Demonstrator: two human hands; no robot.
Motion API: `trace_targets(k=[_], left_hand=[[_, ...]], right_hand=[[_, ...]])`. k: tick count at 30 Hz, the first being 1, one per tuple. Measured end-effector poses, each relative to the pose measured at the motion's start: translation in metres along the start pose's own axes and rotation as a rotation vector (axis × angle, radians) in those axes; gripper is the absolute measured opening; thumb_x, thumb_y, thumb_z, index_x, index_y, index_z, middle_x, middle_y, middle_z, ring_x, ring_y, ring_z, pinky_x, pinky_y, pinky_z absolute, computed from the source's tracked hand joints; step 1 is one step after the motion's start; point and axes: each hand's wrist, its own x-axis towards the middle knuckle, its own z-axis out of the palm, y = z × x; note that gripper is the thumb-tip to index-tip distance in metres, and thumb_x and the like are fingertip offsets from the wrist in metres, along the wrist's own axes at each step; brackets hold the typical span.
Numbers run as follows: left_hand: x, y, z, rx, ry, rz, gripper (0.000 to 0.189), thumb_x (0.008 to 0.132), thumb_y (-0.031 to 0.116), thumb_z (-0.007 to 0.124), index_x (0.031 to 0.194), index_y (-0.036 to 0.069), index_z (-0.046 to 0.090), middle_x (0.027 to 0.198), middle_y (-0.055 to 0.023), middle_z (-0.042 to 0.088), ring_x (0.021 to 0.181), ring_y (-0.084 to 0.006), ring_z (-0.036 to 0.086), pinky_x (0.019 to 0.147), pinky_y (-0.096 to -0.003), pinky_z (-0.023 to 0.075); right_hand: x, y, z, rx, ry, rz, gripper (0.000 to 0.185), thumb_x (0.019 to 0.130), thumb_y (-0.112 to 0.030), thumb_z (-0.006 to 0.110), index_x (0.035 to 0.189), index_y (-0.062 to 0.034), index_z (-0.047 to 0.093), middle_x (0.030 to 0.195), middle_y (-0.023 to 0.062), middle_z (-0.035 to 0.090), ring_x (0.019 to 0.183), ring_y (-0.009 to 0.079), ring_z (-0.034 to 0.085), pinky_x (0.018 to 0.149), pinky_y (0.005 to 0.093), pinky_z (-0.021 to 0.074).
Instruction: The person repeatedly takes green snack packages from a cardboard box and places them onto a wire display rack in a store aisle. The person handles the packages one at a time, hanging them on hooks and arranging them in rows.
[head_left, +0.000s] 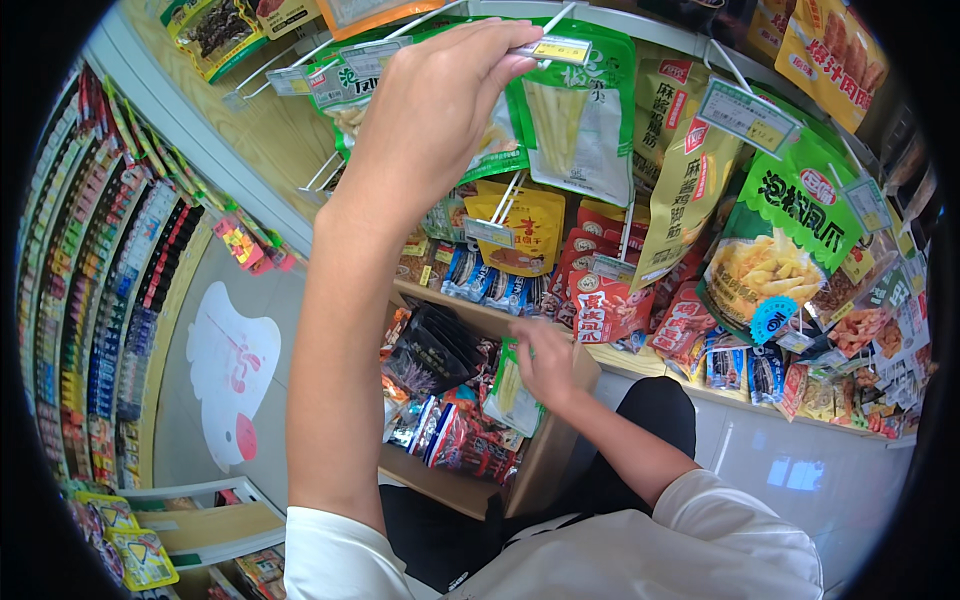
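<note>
My left hand (450, 97) is raised to the hanging display, thumb and fingers pinching a clear price tag holder (559, 49) at the end of a white metal hook. Behind it hangs a green and clear packet of pale bamboo shoots (577, 112). My right hand (547, 364) is low, over the right side of an open cardboard box (551, 450). Beside its fingers, a similar green and clear packet (513, 397) lies on other snack packets; whether the fingers grip it is unclear. The box also holds black packets (431, 349) and red packets (472, 450).
Hooks around my left hand carry a yellow pouch (529, 225), gold pouches (686, 202) and a large green pouch (780, 240). A wooden shelf edge (622, 358) runs right of the box. Curved racks of small goods (97, 300) stand left, beyond a floor sticker (229, 367).
</note>
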Motion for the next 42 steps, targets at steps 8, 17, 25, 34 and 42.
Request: trace_targets(k=[8, 17, 25, 34, 42], left_hand=[[-0.005, -0.012, 0.006, -0.032, 0.03, 0.071, 0.033, 0.096, 0.006, 0.072, 0.128, 0.004, 0.073, 0.125, -0.0169, 0.074, 0.115, -0.0344, 0.071, 0.099, -0.0401, 0.0558], [-0.011, 0.005, 0.012, 0.017, 0.136, 0.09, 0.042, 0.085, 0.003, 0.079, 0.127, -0.001, 0.071, 0.127, -0.0217, 0.072, 0.121, -0.0387, 0.069, 0.104, -0.0436, 0.0555], [-0.018, -0.008, 0.027, 0.099, 0.196, 0.191, 0.056, 0.081, -0.001, 0.081, 0.135, 0.003, 0.068, 0.133, -0.0206, 0.07, 0.131, -0.0394, 0.063, 0.112, -0.0462, 0.0516], [-0.028, -0.004, 0.018, 0.135, 0.221, 0.248, 0.047, 0.086, -0.005, 0.074, 0.132, 0.001, 0.068, 0.138, -0.0232, 0.066, 0.132, -0.0417, 0.061, 0.11, -0.0463, 0.0515], [-0.174, 0.02, 0.041, 0.104, 0.153, 0.007, 0.045, 0.077, -0.011, 0.066, 0.12, 0.0, 0.071, 0.124, -0.013, 0.074, 0.118, -0.0338, 0.069, 0.1, -0.0432, 0.0566]], right_hand=[[-0.122, 0.046, 0.014, -0.299, -0.653, 0.041, 0.01, 0.087, -0.011, 0.069, 0.094, -0.0059, 0.072, 0.084, 0.0124, 0.07, 0.072, 0.0331, 0.071, 0.066, 0.0452, 0.058], [-0.124, 0.046, 0.019, -0.274, -0.458, 0.016, 0.007, 0.082, -0.01, 0.067, 0.079, -0.0057, 0.063, 0.076, 0.0126, 0.066, 0.066, 0.033, 0.068, 0.064, 0.0453, 0.0564], [-0.123, 0.045, 0.02, -0.269, -0.455, 0.034, 0.008, 0.082, -0.011, 0.068, 0.08, -0.0059, 0.062, 0.077, 0.0125, 0.066, 0.069, 0.033, 0.068, 0.066, 0.0453, 0.0561], [-0.123, 0.046, 0.02, -0.274, -0.479, 0.03, 0.01, 0.082, -0.01, 0.072, 0.091, -0.0055, 0.071, 0.081, 0.0113, 0.068, 0.071, 0.0321, 0.069, 0.067, 0.0445, 0.0564], [-0.121, 0.044, 0.015, -0.254, -0.445, 0.033, 0.008, 0.081, -0.01, 0.07, 0.087, -0.0059, 0.067, 0.079, 0.0118, 0.066, 0.071, 0.0323, 0.069, 0.067, 0.0447, 0.0559]])
